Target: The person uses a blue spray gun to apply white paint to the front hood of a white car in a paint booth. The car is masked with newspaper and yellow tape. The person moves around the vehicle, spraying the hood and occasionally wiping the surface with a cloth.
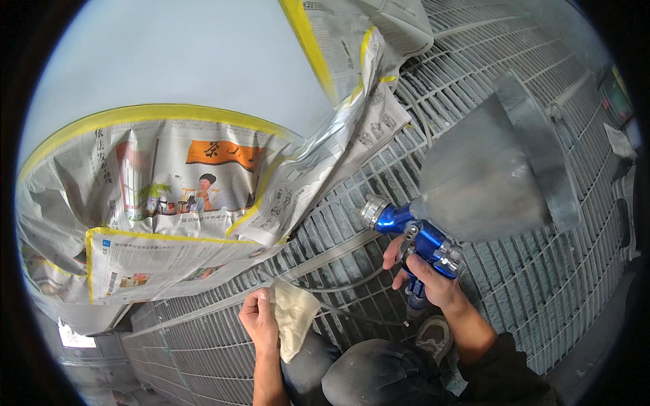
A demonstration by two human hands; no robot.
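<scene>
My right hand [433, 276] is wrapped round the handle of a blue spray gun [428, 242], its silver nozzle pointing left toward the masked panel. A large greyish, translucent paint cup [484, 179] sits on the gun and leans to the right. In my left hand [259, 317], held above my knee, a thin cream cloth [292, 318] is pinched and hangs loosely. Ahead and to the left is a smooth pale grey-white panel [196, 57], edged with yellow masking tape [145, 114]. Printed newspaper sheets [159, 176] are taped around it. Neither hand touches the panel.
A slatted metal grating [352, 260] forms the floor. A hose [352, 315] runs across it near the gun. My bent knees [365, 372] and one shoe [434, 338] are close below the hands. Loose newspaper [379, 111] juts out past the panel's right edge.
</scene>
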